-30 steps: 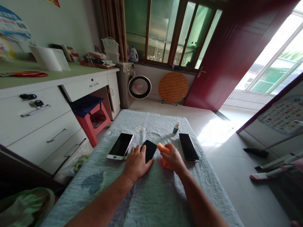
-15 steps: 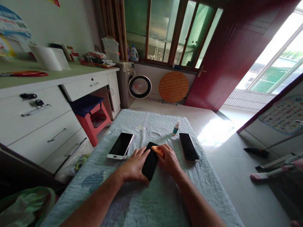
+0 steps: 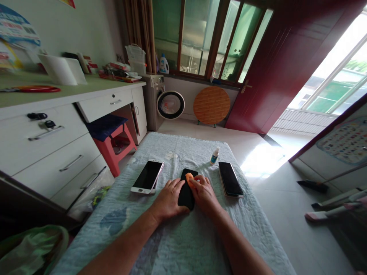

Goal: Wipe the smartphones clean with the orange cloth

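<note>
A black smartphone [image 3: 185, 195] lies face up on the cloth-covered table, partly hidden under both hands. My left hand [image 3: 168, 200] grips its left side and lower end, thumb along the bottom edge. Bunched in the fingers of my right hand [image 3: 205, 194] is an orange cloth [image 3: 189, 178], pressed on the upper part of the screen. To the left rests a white smartphone [image 3: 148, 176] on top of another phone. On the right, a dark smartphone [image 3: 230, 178] is stacked on a lighter one. Behind it stands a small spray bottle [image 3: 214, 156] with a white top.
A pale blue quilted cover [image 3: 183, 143] drapes the table. Along the left run white drawers [image 3: 54, 152] and a red stool [image 3: 113, 147]. An open washing machine door [image 3: 171, 105] and a round wooden tabletop [image 3: 212, 105] are beyond. A green-rimmed bin [image 3: 64, 236] sits at lower left.
The phone under my hands has shifted slightly away and to the right and turned more upright. My right hand has changed the angle of the orange cloth on the screen.
</note>
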Motion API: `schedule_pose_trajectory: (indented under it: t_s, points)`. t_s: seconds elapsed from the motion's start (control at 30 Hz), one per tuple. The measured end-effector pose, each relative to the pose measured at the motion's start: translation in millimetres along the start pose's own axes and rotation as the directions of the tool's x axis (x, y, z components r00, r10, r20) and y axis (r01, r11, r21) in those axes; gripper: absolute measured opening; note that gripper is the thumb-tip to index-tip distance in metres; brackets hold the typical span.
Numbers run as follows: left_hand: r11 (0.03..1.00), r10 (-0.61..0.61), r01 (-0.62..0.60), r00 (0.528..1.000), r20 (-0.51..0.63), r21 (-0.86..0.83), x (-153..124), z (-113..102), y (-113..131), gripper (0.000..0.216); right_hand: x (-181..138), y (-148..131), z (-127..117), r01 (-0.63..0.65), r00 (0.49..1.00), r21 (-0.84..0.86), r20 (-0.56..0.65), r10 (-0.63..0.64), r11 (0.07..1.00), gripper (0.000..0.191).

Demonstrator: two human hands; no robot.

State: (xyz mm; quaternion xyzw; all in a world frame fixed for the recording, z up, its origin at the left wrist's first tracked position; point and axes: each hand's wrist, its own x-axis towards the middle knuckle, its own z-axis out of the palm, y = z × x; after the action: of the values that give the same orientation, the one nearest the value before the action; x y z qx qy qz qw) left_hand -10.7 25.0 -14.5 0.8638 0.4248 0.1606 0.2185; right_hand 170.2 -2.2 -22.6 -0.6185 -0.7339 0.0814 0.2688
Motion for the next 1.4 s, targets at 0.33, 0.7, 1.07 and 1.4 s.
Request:
schedule_pose_trajectory:
  t_s: [0.33, 0.7, 1.07, 1.4]
  points:
    - [0.997, -0.064, 0.064, 0.998, 0.008, 0.036, -1.8, 2.3, 10.5, 0.087, 2.7, -7.3, -3.1, 0.081, 0.997, -0.059, 0.024, -0.079, 0.995, 0.023]
    - [0.996, -0.08, 0.079, 0.997, 0.011, 0.041, -3.5, 6.1, 14.9, 0.082, 13.8, 10.3, 8.6, -0.045, 0.998, -0.109, -0.037, 0.041, 0.993, 0.024]
    - [0.997, -0.076, 0.075, 0.997, 0.03, 0.026, -2.5, 5.0, 12.6, 0.086, 8.5, -3.8, 0.6, 0.062, 0.997, -0.072, 0.045, -0.058, 0.995, 0.025]
    - [0.999, -0.035, 0.036, 0.999, 0.017, -0.019, 2.4, 4.6, 4.5, 0.087, 7.3, -5.7, -3.6, 0.05, 0.997, -0.047, 0.054, -0.048, 0.998, 0.03]
